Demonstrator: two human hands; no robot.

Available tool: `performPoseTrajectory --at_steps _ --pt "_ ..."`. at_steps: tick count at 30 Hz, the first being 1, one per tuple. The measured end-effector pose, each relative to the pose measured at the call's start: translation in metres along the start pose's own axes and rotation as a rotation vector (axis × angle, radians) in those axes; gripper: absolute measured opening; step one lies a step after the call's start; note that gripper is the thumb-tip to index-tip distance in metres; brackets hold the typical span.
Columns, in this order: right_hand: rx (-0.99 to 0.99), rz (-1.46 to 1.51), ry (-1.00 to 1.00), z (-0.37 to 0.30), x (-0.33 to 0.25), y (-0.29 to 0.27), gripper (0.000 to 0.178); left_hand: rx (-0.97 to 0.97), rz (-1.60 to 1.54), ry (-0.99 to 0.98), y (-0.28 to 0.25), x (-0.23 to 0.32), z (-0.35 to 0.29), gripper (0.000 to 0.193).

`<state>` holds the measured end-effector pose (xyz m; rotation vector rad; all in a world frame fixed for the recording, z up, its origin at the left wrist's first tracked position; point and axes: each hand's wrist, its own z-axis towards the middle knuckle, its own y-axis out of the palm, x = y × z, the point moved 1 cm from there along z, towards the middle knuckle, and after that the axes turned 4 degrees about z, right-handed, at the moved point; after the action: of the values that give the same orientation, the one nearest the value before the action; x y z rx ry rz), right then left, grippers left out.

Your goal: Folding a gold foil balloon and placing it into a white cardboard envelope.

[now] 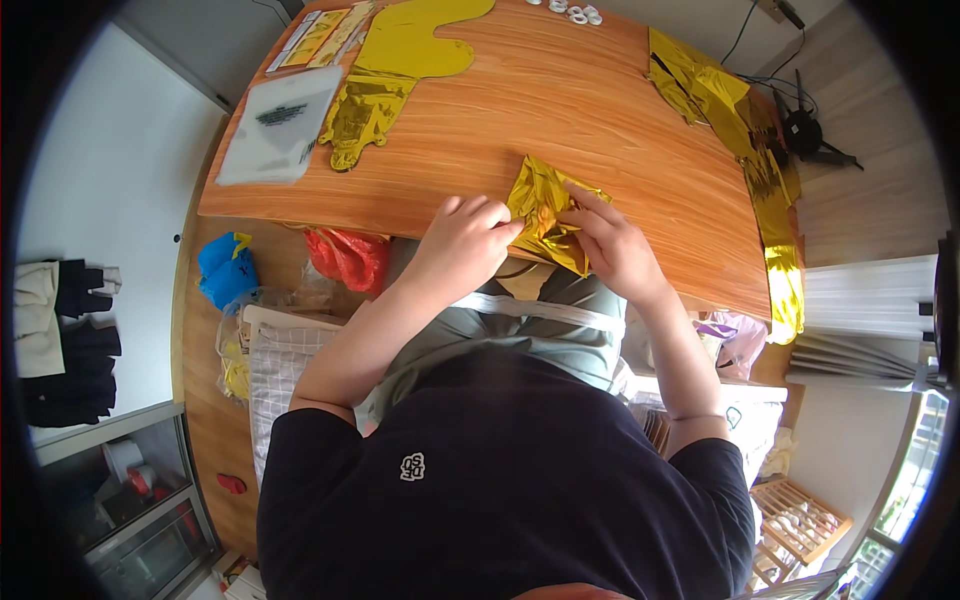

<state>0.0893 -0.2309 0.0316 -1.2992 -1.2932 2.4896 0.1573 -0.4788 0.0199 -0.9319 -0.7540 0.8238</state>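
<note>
A crumpled, partly folded gold foil balloon (541,188) lies at the near edge of the wooden table (560,90), in front of my body. My left hand (465,245) is closed, its thumb and finger pinching the foil's left edge. On the other side my right hand (617,250) rests with its fingers stretched out over the foil's right part. That hand's thumb is hard to make out. Another flat gold foil balloon (408,45) with rounded lobes lies at the far left of the table.
A clear plastic bag (275,125) and printed packets (318,38) lie on the table's left. Small white rings (577,14) sit at the far edge. Long gold foil (725,95) drapes over the right edge, near a black device (802,132). Below hangs a red bag (345,258).
</note>
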Motion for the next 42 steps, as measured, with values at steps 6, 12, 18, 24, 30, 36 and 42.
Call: performPoseTrajectory --at_steps 6,12,18,24,30,36,42 --pt "-0.023 -0.185 -0.124 0.006 -0.009 0.002 0.026 0.057 0.073 0.056 0.004 0.007 -0.003 0.026" --pt "0.004 -0.249 -0.123 0.01 -0.016 0.01 0.039 0.047 0.12 0.103 0.007 0.005 -0.005 0.027" --pt "0.015 -0.364 -0.092 0.009 -0.025 0.023 0.05 0.035 0.153 0.106 0.007 0.007 -0.015 0.033" --pt "-0.096 -0.477 -0.098 0.003 -0.026 0.026 0.049 0.051 0.121 0.07 0.004 0.019 -0.033 0.044" --pt "-0.075 -0.507 -0.087 -0.002 -0.034 0.035 0.058 0.066 0.134 0.039 0.011 0.024 -0.048 0.045" --pt "-0.054 -0.706 -0.132 -0.001 -0.031 0.049 0.063 0.091 -0.096 -0.036 0.004 0.015 -0.052 0.047" --pt "0.002 -0.715 -0.114 -0.02 -0.027 0.037 0.054 0.198 0.005 -0.045 -0.056 -0.06 -0.002 0.019"
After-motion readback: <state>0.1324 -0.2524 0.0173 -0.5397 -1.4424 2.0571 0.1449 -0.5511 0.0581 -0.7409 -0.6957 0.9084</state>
